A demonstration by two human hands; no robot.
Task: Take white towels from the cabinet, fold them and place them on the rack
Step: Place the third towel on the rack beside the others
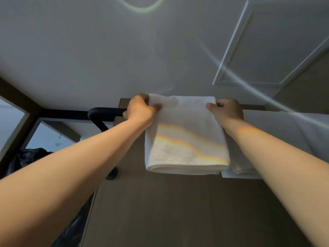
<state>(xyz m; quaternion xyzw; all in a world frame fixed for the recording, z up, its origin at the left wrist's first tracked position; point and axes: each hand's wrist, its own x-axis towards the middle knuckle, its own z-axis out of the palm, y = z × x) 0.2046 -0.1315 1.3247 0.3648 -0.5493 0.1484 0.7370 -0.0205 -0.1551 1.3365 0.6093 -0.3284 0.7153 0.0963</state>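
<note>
A folded white towel (185, 136) hangs in front of a brown wall panel (178, 211), held up high near the ceiling. My left hand (140, 108) grips its top left corner and my right hand (225, 110) grips its top right corner. A black rack bar (105, 113) curves out to the left of my left hand; where it runs behind the towel is hidden. Behind my right forearm, another folded white towel (240, 168) hangs to the right.
A white ceiling (124, 50) with a recessed hatch panel (267, 50) fills the top. At the lower left lies a black plastic bag (26, 157), under a dark-framed opening (21, 111). A rainbow light streak crosses the towel and my arms.
</note>
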